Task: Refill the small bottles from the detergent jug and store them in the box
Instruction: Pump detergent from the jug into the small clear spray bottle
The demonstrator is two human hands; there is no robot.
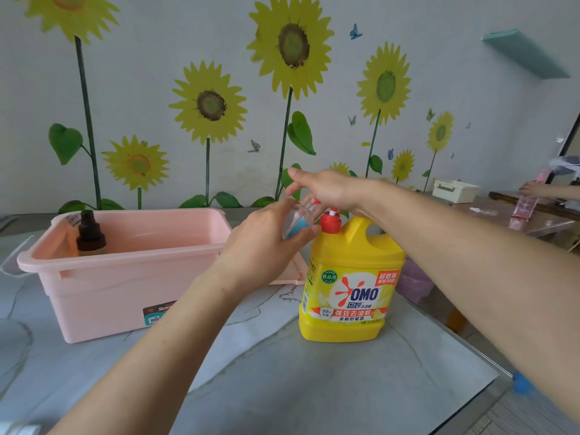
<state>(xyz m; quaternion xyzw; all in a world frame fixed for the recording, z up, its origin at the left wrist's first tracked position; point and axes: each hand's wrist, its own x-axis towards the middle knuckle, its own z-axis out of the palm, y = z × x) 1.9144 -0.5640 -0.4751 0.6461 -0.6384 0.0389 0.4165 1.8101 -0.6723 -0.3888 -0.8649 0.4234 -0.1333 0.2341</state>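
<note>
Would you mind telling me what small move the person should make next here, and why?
Probably press the pump down with the right hand. The left hand holds the small bottle tilted, its neck by the spout on the yellow jug, and the right hand rests over the pump head, so one stroke should send detergent in.

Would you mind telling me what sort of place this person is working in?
Most likely a room in a home, perhaps a kitchen or dining corner: sunflower decals cover the wall, and a marble-patterned table holds a yellow detergent jug and a pink plastic storage box.
</note>
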